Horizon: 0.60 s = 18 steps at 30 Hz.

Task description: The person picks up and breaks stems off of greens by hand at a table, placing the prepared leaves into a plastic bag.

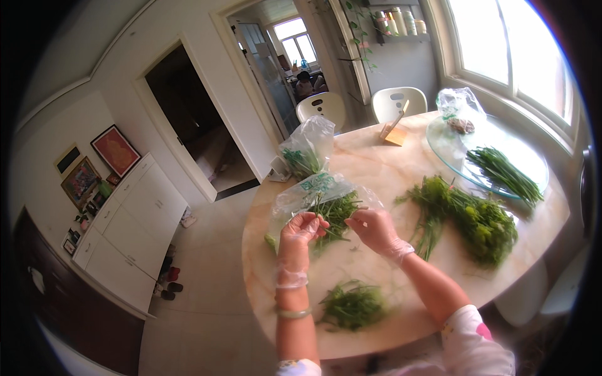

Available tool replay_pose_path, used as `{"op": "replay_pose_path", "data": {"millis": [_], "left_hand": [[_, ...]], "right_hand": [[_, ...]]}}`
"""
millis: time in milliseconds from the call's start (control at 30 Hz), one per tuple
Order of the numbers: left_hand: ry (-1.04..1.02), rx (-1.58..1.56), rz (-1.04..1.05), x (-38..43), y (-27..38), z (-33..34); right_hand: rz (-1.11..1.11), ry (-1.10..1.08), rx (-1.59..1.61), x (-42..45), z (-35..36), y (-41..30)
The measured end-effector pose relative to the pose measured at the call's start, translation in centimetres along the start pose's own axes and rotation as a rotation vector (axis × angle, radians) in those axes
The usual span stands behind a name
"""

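Observation:
Both hands wear thin clear plastic gloves above the round marble-patterned table. My left hand (pixel 305 228) pinches a thin green stem (pixel 320 209) upright between thumb and fingers. To its right, my right hand (pixel 376 228) has thumb and fingertips drawn together; whether a bit of stem is between them is too small to tell. Behind and between them, a pile of leafy green stems (pixel 341 209) lies on a clear plastic bag (pixel 291 197) with green printing. Closer to me is a smaller heap of greens (pixel 352 305). A large bunch of leafy greens (pixel 475 221) spreads to the right.
A glass turntable (pixel 437 145) carries long green stalks (pixel 505 176) and a plastic bag (pixel 461 101) by a brown item (pixel 461 125). Another bag of greens (pixel 308 150) stands at the back left. Beyond are a wooden stand (pixel 395 134) and white chairs (pixel 400 101). Someone sits (pixel 308 84) through the doorway.

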State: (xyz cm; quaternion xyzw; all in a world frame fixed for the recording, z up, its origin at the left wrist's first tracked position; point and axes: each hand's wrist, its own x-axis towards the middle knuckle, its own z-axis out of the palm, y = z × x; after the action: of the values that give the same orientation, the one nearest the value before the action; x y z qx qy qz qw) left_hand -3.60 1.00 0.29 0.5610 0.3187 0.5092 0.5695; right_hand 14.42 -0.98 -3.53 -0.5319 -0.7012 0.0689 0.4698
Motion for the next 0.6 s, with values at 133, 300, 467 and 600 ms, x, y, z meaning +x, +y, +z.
{"op": "replay_pose_path", "data": {"millis": [133, 300, 467, 600], "left_hand": [[-0.008, -0.033, 0.017, 0.3, -0.7, 0.4], [-0.038, -0.023, 0.047, 0.6, -1.4, 0.8], [-0.088, -0.074, 0.051, 0.6, -1.6, 1.2], [-0.116, -0.061, 0.030, 0.5, -1.4, 1.8]], "right_hand": [[0.329, -0.190, 0.654, -0.4, -0.4, -2.8], [0.333, -0.268, 0.751, -0.7, 0.0, -3.3], [0.297, -0.142, 0.683, -0.9, 0.5, -3.0], [0.247, -0.050, 0.685, -1.1, 1.5, -1.7]]}}
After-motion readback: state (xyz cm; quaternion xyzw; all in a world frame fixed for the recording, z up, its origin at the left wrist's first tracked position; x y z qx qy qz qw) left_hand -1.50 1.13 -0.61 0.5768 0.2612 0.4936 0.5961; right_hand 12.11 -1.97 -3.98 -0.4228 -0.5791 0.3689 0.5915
